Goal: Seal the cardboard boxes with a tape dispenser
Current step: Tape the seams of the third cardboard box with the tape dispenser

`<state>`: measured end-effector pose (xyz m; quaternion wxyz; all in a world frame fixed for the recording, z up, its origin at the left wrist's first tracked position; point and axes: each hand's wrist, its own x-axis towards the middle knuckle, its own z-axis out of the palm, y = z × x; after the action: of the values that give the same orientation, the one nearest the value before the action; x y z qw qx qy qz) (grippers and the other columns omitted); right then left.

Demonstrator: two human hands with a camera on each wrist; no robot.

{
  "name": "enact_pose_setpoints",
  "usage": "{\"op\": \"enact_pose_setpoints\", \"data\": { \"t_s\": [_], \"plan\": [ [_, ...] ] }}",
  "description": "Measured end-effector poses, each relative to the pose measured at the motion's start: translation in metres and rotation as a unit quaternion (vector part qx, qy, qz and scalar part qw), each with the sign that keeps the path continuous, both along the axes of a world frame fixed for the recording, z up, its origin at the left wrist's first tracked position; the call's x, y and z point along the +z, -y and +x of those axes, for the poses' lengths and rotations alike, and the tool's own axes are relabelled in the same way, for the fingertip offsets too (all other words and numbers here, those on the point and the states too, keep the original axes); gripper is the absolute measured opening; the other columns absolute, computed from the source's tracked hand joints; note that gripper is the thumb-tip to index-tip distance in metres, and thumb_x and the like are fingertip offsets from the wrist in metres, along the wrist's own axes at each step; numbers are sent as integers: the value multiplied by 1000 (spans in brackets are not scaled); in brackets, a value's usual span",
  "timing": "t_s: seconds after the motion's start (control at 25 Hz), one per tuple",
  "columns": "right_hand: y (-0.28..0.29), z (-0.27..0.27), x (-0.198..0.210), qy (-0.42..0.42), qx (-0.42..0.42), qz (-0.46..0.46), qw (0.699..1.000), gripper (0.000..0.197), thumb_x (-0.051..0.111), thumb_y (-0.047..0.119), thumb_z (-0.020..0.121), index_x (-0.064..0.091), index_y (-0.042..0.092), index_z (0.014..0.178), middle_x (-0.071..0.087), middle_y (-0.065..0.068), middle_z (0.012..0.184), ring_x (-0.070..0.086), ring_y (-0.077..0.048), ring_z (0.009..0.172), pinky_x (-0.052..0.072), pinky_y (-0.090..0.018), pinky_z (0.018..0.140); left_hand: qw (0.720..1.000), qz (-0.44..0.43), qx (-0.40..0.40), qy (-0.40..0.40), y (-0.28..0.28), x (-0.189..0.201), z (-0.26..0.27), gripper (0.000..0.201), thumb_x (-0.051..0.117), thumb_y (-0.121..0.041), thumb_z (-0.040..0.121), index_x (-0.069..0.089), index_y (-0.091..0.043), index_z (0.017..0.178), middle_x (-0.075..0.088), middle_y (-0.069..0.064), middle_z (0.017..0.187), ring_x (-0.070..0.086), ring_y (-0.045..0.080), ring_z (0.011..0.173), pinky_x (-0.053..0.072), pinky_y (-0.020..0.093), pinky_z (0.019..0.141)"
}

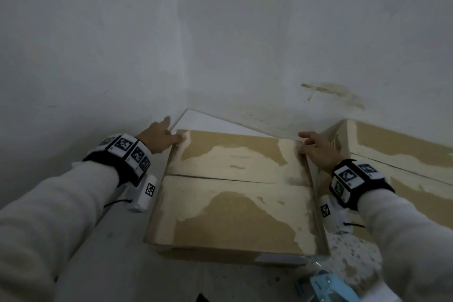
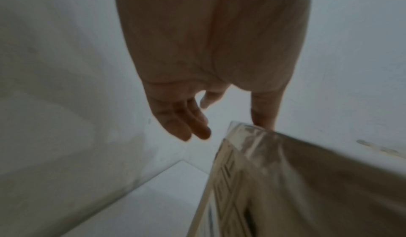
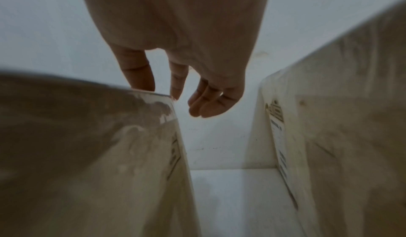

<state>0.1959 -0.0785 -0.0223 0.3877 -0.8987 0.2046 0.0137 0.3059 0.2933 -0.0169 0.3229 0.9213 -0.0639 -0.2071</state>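
Head view, nearest to us: the blue tape dispenser (image 1: 326, 287) lies at the bottom edge of the frame, in neither hand, just in front of the near right corner of the cardboard box (image 1: 235, 193). We judge the step in hand to be squaring this box and settling its flaps before any tape goes on.

Its two top flaps are folded down, meeting along a dark seam (image 1: 220, 178) that runs left to right and is not yet taped; the surface is patchy where the paper has peeled away.

At the far corners sit our hands. The left hand (image 1: 160, 138) touches the far left corner with its thumb, fingers loose and spread, gripping nothing. The right hand (image 1: 316, 148) does the same at the far right corner, thumb on the edge, the other fingers relaxed and free.

To do this well, we should press both flaps flat and level so the seam closes, keep the box from skating toward the wall (image 1: 220, 32), then fetch the dispenser with one hand while the other holds the flaps.

A second box (image 1: 402, 154) stands just beside ours on the right, also untaped.
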Motion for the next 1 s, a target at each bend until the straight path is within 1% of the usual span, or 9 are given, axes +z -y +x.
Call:
{"op": "enact_pose_setpoints", "data": {
  "t_s": [0.08,0.16,0.32,0.4,0.56,0.68,0.84,0.92,1.0],
  "plan": [
    [-1,6,5,4,38,-61,997,47,53,7,88,47,17,134,37,-16,138,43,-31,123,34,-35,104,998,21,-28,55,1,4,8,92,63,-43,82,11,-11,150,26,18,149,36,29,132,30,37,110],
    [-5,16,12,-26,100,-98,990,47,48,6,89,49,18,134,38,-11,144,37,-31,132,28,-38,111,994,39,-83,63,8,9,13,90,54,-42,69,22,-15,148,19,9,155,22,25,142,16,36,117],
    [-6,26,19,-99,126,-70,985,38,43,0,89,59,7,122,54,-15,133,47,-30,122,36,-32,99,994,2,-91,54,20,5,14,38,51,-11,88,57,-8,125,51,10,136,44,24,126,32,28,102],
    [-3,21,16,-83,92,-28,992,34,46,-1,87,61,2,117,59,-16,122,51,-30,113,36,-29,87,995,-21,-68,73,15,2,11,29,52,-8,90,63,-4,117,60,11,126,52,26,120,35,25,94],
    [2,6,4,-40,49,-10,998,42,49,7,91,49,4,133,50,-16,138,44,-30,127,34,-32,100,996,-73,-24,47,0,-8,0,45,58,-33,88,60,0,120,61,13,123,55,28,118,40,33,101],
    [0,-2,-2,-56,25,17,998,50,46,13,95,34,6,143,43,-13,143,41,-29,131,33,-39,109,997,-37,-66,-31,-2,-9,-11,48,41,-39,97,51,-7,131,54,11,134,50,27,123,37,41,108],
    [-3,-11,-8,-92,48,-50,993,40,34,25,100,50,-2,126,55,-11,123,50,-30,112,36,-31,87,994,-8,-93,-48,-2,-3,-24,44,33,-33,100,45,-9,136,50,7,134,46,24,126,33,29,102],
    [-6,-12,-7,-103,62,-81,989,44,30,27,101,56,-4,117,58,-21,121,53,-31,107,36,-33,86,995,26,-97,-20,-3,-1,-25,42,34,-35,99,56,-7,121,57,11,125,52,25,117,36,30,96],
    [-9,-12,-2,-108,70,-101,987,46,30,26,101,57,-10,112,59,-26,117,54,-36,108,38,-36,85,992,80,-102,4,-3,1,-22,41,36,-39,98,59,-7,87,61,14,101,56,26,98,38,30,81]
  ]
}}
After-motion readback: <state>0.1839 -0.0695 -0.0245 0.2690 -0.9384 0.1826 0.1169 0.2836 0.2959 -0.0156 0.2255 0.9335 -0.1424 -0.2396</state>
